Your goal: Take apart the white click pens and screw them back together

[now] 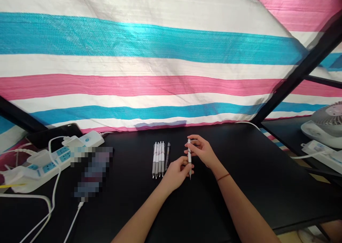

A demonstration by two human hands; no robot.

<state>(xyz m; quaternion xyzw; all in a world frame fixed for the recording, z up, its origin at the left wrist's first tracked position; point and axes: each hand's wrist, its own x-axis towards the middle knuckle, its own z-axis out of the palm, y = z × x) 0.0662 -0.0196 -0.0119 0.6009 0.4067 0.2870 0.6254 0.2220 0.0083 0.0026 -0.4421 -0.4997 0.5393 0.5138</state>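
A white pen with a grey grip is held upright in view, its tip toward me, over the black table. My right hand has its fingers closed around the upper part of the pen. Lower down, my left hand pinches the pen near its grey grip and tip. Several similar white pens lie side by side in a row to the left of my hands. Beside that row lies a dark, see-through pen, its lower end close to my left hand.
A white power strip with plugs and cables sits at the left, near a dark phone and a blurred-out object on a white cable. The black table meets a striped tarp. A fan stands far right.
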